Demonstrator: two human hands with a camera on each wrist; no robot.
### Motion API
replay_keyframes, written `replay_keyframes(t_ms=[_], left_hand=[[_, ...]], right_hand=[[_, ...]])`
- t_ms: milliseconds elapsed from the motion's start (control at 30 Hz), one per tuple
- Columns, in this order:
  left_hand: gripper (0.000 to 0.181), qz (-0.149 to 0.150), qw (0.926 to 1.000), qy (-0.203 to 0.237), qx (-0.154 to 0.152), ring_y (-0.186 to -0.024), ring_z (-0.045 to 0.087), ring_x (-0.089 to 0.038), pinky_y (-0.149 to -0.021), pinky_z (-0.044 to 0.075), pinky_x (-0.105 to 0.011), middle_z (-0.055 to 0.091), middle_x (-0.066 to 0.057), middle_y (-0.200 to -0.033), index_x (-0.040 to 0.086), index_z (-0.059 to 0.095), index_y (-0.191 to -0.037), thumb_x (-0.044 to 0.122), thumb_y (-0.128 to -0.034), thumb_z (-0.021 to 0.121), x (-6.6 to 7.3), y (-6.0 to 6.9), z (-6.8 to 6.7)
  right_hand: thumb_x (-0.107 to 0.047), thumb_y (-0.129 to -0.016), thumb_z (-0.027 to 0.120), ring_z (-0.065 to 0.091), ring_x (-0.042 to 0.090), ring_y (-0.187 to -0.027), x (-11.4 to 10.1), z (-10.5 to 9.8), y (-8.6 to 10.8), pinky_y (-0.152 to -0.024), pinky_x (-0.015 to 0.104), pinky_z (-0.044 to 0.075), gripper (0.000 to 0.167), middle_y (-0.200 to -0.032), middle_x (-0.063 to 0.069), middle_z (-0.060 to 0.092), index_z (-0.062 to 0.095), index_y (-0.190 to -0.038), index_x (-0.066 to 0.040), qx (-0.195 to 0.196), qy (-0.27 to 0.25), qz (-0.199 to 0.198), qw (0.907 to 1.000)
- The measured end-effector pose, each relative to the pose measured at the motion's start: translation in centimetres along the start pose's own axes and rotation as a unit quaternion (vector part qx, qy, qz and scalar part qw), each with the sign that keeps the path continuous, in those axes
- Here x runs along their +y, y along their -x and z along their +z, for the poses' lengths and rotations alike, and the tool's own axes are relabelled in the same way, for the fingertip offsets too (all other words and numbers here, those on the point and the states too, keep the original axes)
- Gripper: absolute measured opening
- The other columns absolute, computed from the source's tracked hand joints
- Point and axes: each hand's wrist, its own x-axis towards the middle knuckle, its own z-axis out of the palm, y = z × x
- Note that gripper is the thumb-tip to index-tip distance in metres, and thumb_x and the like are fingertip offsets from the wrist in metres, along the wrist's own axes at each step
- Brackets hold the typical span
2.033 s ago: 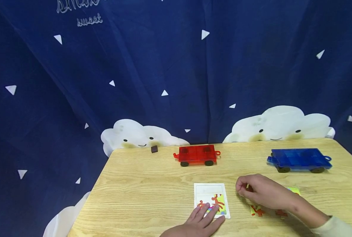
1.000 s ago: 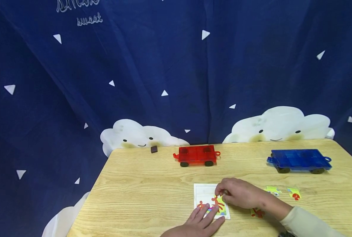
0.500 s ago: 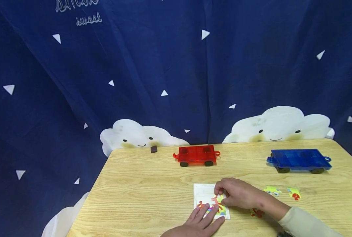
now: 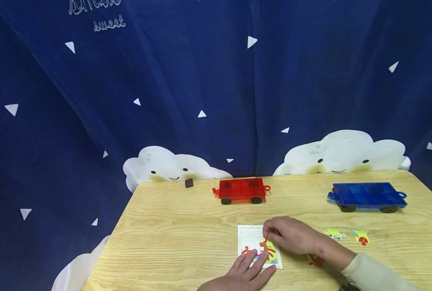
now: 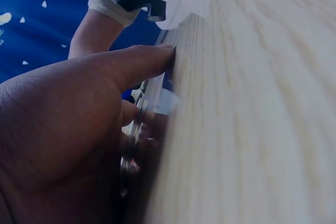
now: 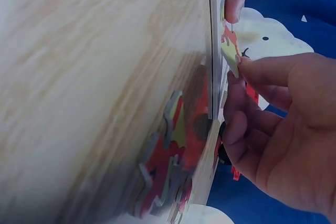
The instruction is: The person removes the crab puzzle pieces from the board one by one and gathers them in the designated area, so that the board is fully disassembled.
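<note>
A white puzzle board [image 4: 250,234] lies near the table's front, with red and yellow pieces in its lower part. My left hand [image 4: 238,277] rests on the board's lower edge, fingers spread and straight. At the board's right side my right hand [image 4: 292,234] pinches a yellow and red piece [image 6: 231,56] between thumb and finger, tilted against the board in the right wrist view. Loose pieces lie to the right: a yellow one with eyes [image 4: 334,234], a yellow and red one [image 4: 361,237], and a red one [image 4: 315,260] partly hidden by my forearm.
A red toy wagon [image 4: 241,190] stands behind the board, and a blue toy wagon [image 4: 368,195] at the back right. A small dark block [image 4: 189,183] sits by the table's back edge. Behind the table hangs a dark blue curtain [image 4: 201,72].
My right hand has moved left from beside the loose pieces to the board's right side, and since then has shifted only slightly. My left hand has stayed on the board.
</note>
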Motion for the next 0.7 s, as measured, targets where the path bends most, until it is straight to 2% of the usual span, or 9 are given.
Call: replay_keyframes(t_ms=[133,367,567,700], left_hand=[[0.074,0.002,1.0000,0.001,0.002,-0.156,-0.007,-0.020,-0.123,0.009,-0.041,-0.013,0.007,-0.171,0.034,0.001,-0.166,0.068,-0.1047,0.024,-0.01,0.00,-0.06],[0.074,0.013,0.9979,-0.057,0.029,-0.157,0.000,-0.024,-0.122,0.013,-0.041,-0.008,0.001,-0.172,0.029,0.003,-0.167,0.066,-0.1053,0.019,0.09,0.35,0.14],[0.074,0.011,0.9981,-0.054,0.028,-0.156,0.001,-0.023,-0.122,0.016,-0.043,-0.007,0.002,-0.172,0.030,0.004,-0.167,0.066,-0.1056,0.021,0.08,0.34,0.12],[0.074,0.006,0.9993,-0.033,0.015,-0.156,-0.003,-0.021,-0.123,0.012,-0.042,-0.009,0.004,-0.172,0.031,0.003,-0.167,0.067,-0.1052,0.021,0.07,0.18,0.09]], right_hand=[[-0.015,-0.102,0.065,0.053,0.002,-0.073,-0.12,-0.02,-0.20,-0.068,0.028,0.045,0.017,-0.078,-0.018,0.057,0.066,-0.089,-0.027,0.007,-0.001,0.006,1.0000],[-0.016,-0.100,0.068,0.051,0.002,-0.068,-0.51,0.08,-0.22,-0.064,0.028,0.043,0.017,-0.074,-0.019,0.055,0.066,-0.086,-0.027,0.018,0.020,0.020,0.9994],[-0.018,-0.100,0.068,0.050,0.003,-0.070,-0.79,0.20,-0.05,-0.066,0.031,0.043,0.017,-0.076,-0.019,0.055,0.066,-0.086,-0.027,0.018,0.029,0.024,0.9991],[-0.018,-0.101,0.067,0.051,0.003,-0.071,-0.87,0.04,0.05,-0.067,0.031,0.043,0.018,-0.078,-0.017,0.057,0.066,-0.087,-0.027,0.020,0.020,0.029,0.9992]])
